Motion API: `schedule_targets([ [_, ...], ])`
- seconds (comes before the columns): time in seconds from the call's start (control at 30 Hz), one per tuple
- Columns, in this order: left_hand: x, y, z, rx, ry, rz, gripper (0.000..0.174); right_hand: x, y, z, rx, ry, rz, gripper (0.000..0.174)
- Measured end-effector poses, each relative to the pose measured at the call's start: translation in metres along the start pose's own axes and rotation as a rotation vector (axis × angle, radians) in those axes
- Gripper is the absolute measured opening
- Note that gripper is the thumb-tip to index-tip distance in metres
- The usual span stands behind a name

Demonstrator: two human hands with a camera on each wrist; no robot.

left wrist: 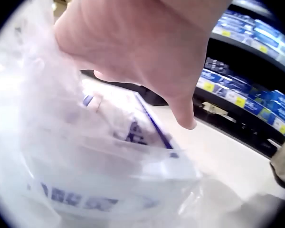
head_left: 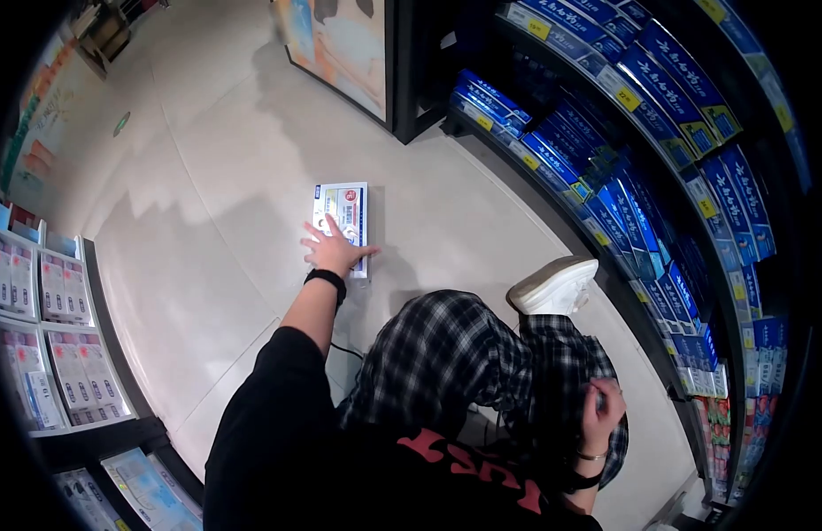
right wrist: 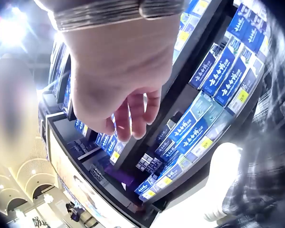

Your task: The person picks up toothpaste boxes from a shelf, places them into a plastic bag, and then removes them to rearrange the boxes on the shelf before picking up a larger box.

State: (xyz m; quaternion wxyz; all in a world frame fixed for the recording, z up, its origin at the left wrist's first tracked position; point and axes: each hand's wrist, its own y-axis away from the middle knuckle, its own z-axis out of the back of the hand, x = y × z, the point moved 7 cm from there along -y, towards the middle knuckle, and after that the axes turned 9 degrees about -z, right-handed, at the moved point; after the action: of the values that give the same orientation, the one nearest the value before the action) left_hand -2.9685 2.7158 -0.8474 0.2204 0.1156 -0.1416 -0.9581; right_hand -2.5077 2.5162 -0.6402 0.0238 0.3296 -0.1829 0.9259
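Note:
A white box [head_left: 347,196] with blue and red print lies flat on the tiled floor. Over its near part my left hand [head_left: 334,254] spreads its fingers and thumb wide. Clear plastic film [left wrist: 42,137] fills much of the left wrist view, below and left of the palm, and part of the box [left wrist: 149,121] shows through it. Beside my bent leg, at the plaid trousers [head_left: 446,345], is my right hand [head_left: 603,411], its fingers hanging loosely bent with nothing in them.
Curved shelves [head_left: 605,106] of blue boxes rise on the right. White display trays [head_left: 65,327] of packages stand at the left. A picture panel [head_left: 340,53] stands on the floor ahead. My white shoe [head_left: 557,285] is right of the box.

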Motion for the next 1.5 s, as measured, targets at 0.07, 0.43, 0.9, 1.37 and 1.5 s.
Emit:
schedule_targets([
  [0.07,0.011,-0.001,-0.007,0.065,0.073,0.109,0.126,0.005,0.007,-0.004,0.02,0.022,0.057,0.006],
  [0.43,-0.035,0.073,0.104,-0.31,-0.071,-0.574,0.106,0.004,0.026,0.025,-0.03,-0.2,-0.096,0.008],
  [0.9,-0.217,0.304,0.127,-0.145,-0.094,-1.673,0.079,-0.034,0.051,-0.009,0.084,-1.352,-0.751,0.046],
  [1.37,-0.18,0.288,0.05,1.091,1.328,-1.033,0.075,-0.023,0.09,0.045,-0.052,-1.339,-0.477,0.06],
  [1.5,-0.174,0.28,0.037,1.154,1.518,-0.829,0.072,0.027,0.078,0.091,-0.219,-0.52,-0.131,0.068],
])
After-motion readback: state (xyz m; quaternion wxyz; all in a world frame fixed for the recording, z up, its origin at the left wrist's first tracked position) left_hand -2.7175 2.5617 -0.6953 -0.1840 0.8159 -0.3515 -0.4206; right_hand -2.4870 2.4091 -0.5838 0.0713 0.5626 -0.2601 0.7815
